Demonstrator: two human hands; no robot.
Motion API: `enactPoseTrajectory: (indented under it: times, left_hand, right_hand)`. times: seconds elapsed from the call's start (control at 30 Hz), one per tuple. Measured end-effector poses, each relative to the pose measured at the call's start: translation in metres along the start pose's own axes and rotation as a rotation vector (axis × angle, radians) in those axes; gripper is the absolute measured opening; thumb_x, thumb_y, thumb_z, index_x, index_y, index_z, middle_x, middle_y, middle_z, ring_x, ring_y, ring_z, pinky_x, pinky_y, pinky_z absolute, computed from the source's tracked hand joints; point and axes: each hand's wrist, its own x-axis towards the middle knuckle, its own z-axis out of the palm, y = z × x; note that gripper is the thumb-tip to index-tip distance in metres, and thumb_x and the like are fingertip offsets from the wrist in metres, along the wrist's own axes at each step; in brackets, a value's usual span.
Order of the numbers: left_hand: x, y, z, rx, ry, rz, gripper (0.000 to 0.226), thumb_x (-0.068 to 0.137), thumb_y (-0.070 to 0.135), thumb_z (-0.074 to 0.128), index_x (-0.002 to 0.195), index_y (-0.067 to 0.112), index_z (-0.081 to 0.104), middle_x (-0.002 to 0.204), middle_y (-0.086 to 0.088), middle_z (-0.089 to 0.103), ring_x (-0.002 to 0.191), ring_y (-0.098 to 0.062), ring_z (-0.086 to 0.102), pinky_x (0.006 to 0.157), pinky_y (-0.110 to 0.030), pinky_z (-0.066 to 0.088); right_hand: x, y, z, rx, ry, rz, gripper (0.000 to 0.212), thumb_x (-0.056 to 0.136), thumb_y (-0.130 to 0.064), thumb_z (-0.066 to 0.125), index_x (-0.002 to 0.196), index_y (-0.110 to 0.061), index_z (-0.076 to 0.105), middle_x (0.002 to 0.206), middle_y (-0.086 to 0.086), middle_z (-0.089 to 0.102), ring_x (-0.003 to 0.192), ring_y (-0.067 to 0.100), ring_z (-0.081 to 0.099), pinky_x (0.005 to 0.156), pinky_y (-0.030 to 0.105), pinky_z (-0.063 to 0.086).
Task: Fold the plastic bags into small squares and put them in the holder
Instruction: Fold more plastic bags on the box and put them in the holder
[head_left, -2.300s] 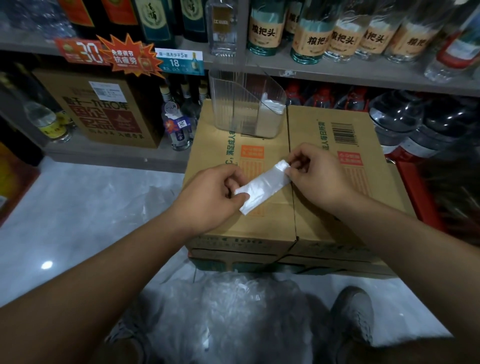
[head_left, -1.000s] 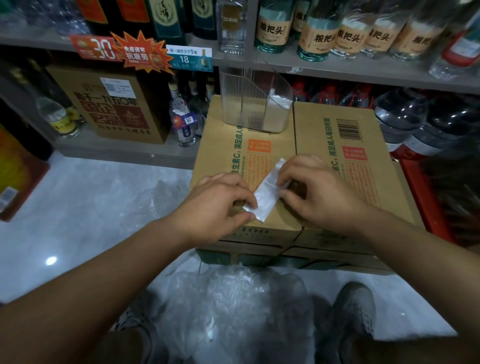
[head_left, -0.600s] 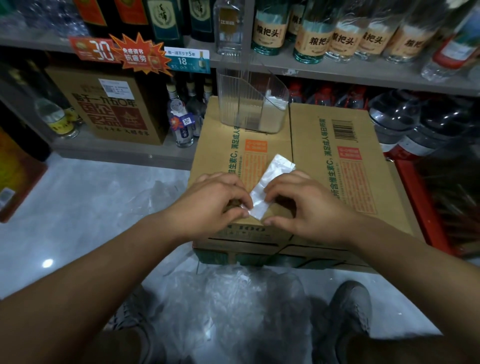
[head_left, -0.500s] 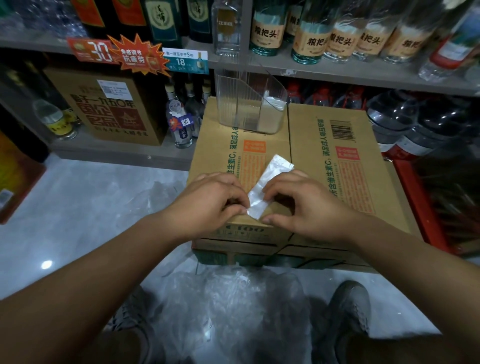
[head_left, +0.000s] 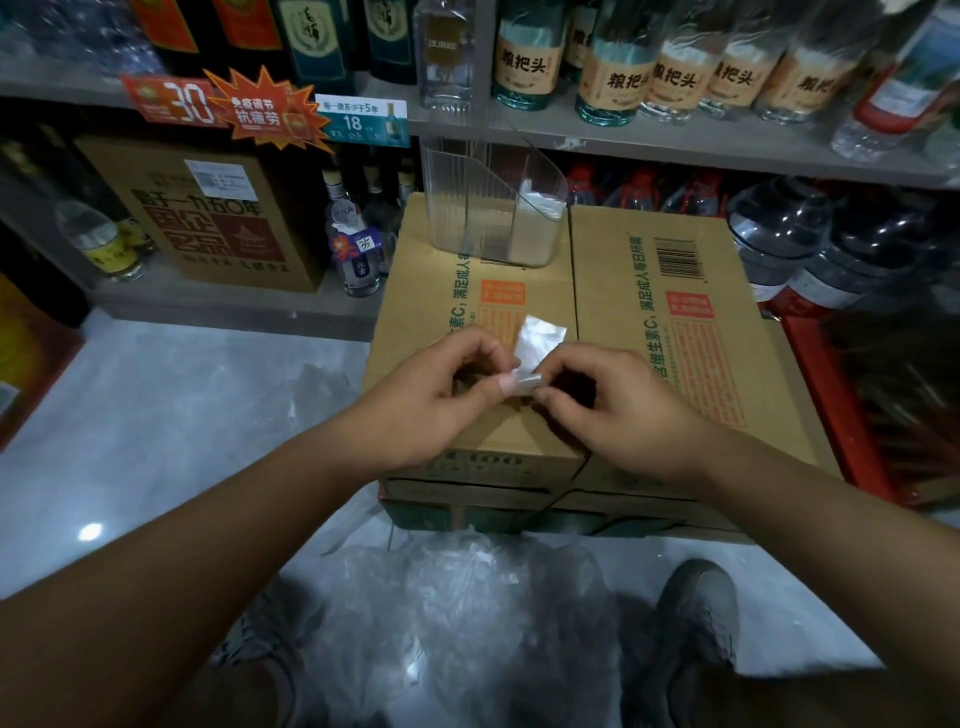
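Note:
A white plastic bag folded into a narrow strip (head_left: 537, 343) lies on the cardboard box (head_left: 623, 291). My left hand (head_left: 441, 400) pinches its near end between thumb and fingers. My right hand (head_left: 618, 405) pinches the same near end from the right, fingertips meeting the left thumb. The strip's far end sticks up free beyond my fingers. A clear plastic holder (head_left: 488, 208) stands at the back of the box, with a folded white bag (head_left: 540, 200) inside its right part.
A heap of loose clear plastic bags (head_left: 483, 618) lies on the floor between my shoes (head_left: 696, 623). Shelves with bottles (head_left: 618, 67) and a brown carton (head_left: 208, 218) rise behind the box. A red crate (head_left: 831, 395) stands at the right.
The strip, held in the air stretched between both hands, came down onto the box. Both hands slid together to its near end, which now curls up between the fingertips.

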Motion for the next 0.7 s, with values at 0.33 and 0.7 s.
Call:
enactPoseTrajectory:
  times: [0.33, 0.7]
  left_hand:
    - [0.010, -0.010, 0.014, 0.098, 0.100, -0.066, 0.015, 0.088, 0.029, 0.075, 0.096, 0.027, 0.063, 0.088, 0.009, 0.066, 0.089, -0.012, 0.062, 0.089, -0.043, 0.053]
    - [0.025, -0.019, 0.024, 0.123, 0.189, -0.107, 0.011, 0.083, 0.041, 0.065, 0.092, 0.038, 0.060, 0.076, 0.015, 0.067, 0.077, -0.012, 0.065, 0.094, -0.050, 0.051]
  right_hand:
    - [0.005, -0.003, 0.002, 0.385, 0.142, 0.231, 0.016, 0.095, -0.011, 0.066, 0.080, -0.014, 0.064, 0.068, -0.004, 0.063, 0.065, 0.009, 0.056, 0.064, 0.028, 0.046]
    - [0.023, -0.001, -0.004, 0.170, 0.187, 0.269, 0.012, 0.090, -0.022, 0.072, 0.099, -0.021, 0.064, 0.089, -0.004, 0.067, 0.076, 0.010, 0.062, 0.073, 0.029, 0.054]
